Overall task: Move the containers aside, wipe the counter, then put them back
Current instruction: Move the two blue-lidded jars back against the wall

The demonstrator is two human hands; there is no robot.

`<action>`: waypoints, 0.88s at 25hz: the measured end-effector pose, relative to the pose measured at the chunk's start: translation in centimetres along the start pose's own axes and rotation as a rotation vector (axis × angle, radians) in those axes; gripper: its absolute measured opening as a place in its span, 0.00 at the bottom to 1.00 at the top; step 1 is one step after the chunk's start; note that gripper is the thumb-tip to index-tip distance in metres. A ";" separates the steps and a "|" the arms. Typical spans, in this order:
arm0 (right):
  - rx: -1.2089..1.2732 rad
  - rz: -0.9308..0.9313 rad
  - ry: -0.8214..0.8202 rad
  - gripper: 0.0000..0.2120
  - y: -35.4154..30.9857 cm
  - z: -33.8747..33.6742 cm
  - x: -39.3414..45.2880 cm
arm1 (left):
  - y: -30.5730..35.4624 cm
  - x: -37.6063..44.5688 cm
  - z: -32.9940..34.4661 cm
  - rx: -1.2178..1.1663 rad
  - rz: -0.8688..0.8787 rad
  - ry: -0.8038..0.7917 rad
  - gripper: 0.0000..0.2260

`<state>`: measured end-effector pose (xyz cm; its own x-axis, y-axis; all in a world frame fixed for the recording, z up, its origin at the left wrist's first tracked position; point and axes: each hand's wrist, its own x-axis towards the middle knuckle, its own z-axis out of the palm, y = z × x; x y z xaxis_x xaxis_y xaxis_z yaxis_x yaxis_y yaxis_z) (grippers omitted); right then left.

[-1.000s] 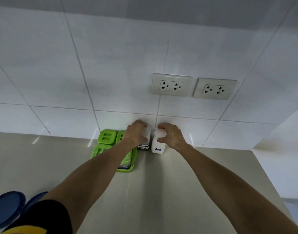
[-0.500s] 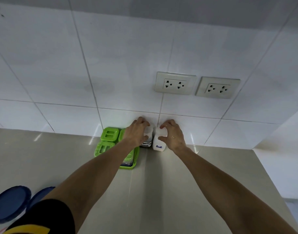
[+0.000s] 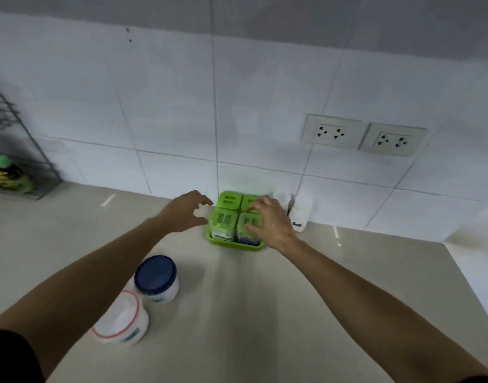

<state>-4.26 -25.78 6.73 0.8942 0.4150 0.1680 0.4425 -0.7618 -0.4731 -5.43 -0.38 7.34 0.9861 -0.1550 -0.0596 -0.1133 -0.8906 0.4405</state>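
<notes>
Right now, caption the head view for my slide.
Both hands reach the green condiment set at the wall: right hand on its lids, left hand open beside it.

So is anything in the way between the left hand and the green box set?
Nothing visible. The left hand hangs open just beside the green box set, with only bare counter between. The right hand rests on top.

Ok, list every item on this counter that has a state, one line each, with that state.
green condiment set: four lidded jars upright in their tray, at the wall
salt bottle: upright against the wall
blue-lidded tub: lid on, upright
red-rimmed tub: lid on, upright
left hand: open, beside the set, holding nothing
right hand: open, fingers resting over the set's lids
</notes>
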 end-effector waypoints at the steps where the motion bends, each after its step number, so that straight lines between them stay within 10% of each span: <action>1: -0.006 -0.028 -0.065 0.21 -2.1 1.4 -0.2 | -2.1 -2.1 -0.9 0.021 -0.039 -0.034 0.22; 12: -0.154 -0.126 -0.533 0.51 -15.6 13.1 -1.7 | -13.4 -14.2 -3.5 0.408 -0.123 -0.508 0.48; 22: -0.132 -0.094 -0.450 0.47 -14.4 13.3 -3.0 | -13.5 -13.1 -2.1 0.465 0.041 -0.350 0.43</action>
<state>-14.21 -9.47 1.56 0.7441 0.6374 -0.2003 0.5514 -0.7551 -0.3546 -16.60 14.54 4.07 0.8898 -0.2551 -0.3785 -0.2702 -0.9627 0.0137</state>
